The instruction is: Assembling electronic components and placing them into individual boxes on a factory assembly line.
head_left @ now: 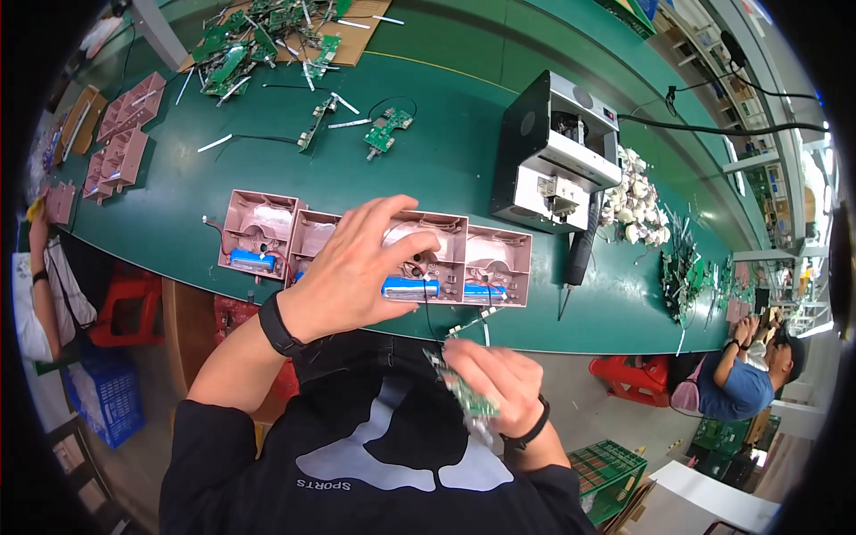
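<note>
Four pink plastic housings stand in a row at the table's near edge, each with a blue battery cell inside. My left hand [352,267] lies across the middle of the row, gripping a pink plastic housing [455,230] with fingers at its far rim and thumb near its front. That hand hides part of the neighbouring housing [314,234]. A blue battery [410,288] shows beside the thumb. Closer to my body, my right hand [501,382] is closed on a green circuit board [473,399]. A dark wire runs up from near the board toward the held housing.
A black-and-white machine [562,152] stands right of centre, with a dark handheld tool [581,254] beside it. Circuit boards are heaped on cardboard [361,36]; two lie nearer. White parts [633,201] and dark wires [679,267] pile up rightward. Co-workers sit at both sides.
</note>
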Tool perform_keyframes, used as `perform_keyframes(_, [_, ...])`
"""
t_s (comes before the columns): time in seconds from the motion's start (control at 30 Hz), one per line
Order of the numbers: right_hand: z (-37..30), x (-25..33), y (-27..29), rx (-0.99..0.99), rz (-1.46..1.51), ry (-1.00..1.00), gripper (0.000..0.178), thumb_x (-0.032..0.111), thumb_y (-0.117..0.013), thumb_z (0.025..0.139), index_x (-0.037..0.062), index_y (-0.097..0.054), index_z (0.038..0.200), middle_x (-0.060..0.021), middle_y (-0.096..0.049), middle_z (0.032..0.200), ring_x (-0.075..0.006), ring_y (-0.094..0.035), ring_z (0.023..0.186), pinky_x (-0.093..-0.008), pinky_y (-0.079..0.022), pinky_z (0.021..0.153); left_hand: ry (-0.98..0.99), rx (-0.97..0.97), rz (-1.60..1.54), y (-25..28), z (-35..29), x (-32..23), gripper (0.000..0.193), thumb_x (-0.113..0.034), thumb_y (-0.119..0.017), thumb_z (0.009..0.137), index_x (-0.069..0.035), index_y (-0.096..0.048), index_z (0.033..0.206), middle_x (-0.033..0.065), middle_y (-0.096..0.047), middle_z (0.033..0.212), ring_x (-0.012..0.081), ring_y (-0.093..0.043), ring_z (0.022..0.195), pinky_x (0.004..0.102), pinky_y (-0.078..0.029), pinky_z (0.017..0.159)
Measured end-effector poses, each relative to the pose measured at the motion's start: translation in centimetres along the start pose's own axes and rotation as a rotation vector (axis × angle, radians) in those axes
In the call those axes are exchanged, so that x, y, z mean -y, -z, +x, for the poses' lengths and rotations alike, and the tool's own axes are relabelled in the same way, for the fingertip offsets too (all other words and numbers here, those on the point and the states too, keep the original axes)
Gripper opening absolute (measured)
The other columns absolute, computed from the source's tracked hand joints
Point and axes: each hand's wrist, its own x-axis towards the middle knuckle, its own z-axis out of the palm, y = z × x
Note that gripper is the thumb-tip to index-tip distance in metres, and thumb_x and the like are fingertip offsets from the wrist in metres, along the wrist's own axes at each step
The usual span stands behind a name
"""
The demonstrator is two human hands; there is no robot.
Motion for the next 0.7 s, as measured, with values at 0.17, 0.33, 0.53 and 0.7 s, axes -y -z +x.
perform_keyframes(0.17, [0.9, -0.3, -2.7, -0.075, 0.098, -0.223, 0.036, -0.001, -0.084, 0.077, 0.0014, -0.073, 0.111, -0.0129, -0.076, 0.104, -0.0260, -0.074, 0.073, -0.0320, -0.057, 0.061, -0.056, -0.013, 0.005, -0.1, 0.0, -0.1, 0.059, -0.014, -0.092, 0.062, -0.018, -0.070, 0.116, 0.0200, -0.048, 0.148, 0.0446, -0.048, 0.138, 0.0536, -0.042, 0.112])
perform_keyframes(0.33, [1.1, -0.7, -4.2, -0.119, 0.090, -0.223, 0.030, 0.003, -0.082, 0.082, 0.0014, -0.073, 0.110, -0.0130, -0.076, 0.104, -0.0274, -0.073, 0.070, -0.0329, -0.057, 0.062, -0.078, -0.016, 0.019, 0.1, -0.5, -0.3, 0.046, -0.012, -0.091, 0.060, -0.016, -0.076, 0.102, 0.0204, -0.047, 0.152, 0.0444, -0.045, 0.141, 0.0540, -0.041, 0.112])
perform_keyframes(0.53, [1.3, -0.1, -3.0, -0.116, 0.030, -0.035, 0.024, 0.001, -0.075, 0.085, -0.0003, -0.073, 0.110, -0.0120, -0.075, 0.106, -0.0224, -0.072, 0.069, -0.0317, -0.057, 0.061, -0.136, -0.049, 0.014, 0.6, -1.1, -0.1, 0.044, -0.010, -0.088, 0.054, -0.017, -0.082, 0.097, 0.0221, -0.046, 0.154, 0.0463, -0.046, 0.141, 0.0560, -0.041, 0.112])
perform_keyframes(0.7, [-0.8, -1.9, -1.8, -0.384, 0.348, -0.347, 0.027, -0.001, -0.069, 0.092, -0.0032, -0.072, 0.118, -0.0123, -0.075, 0.107, -0.0173, -0.071, 0.071, -0.0296, -0.057, 0.063, -0.201, -0.056, 0.000, 1.5, -1.9, -0.2, 0.047, -0.009, -0.086, 0.052, -0.018, -0.083, 0.098, 0.0237, -0.046, 0.153, 0.0507, -0.047, 0.138, 0.0585, -0.042, 0.110])
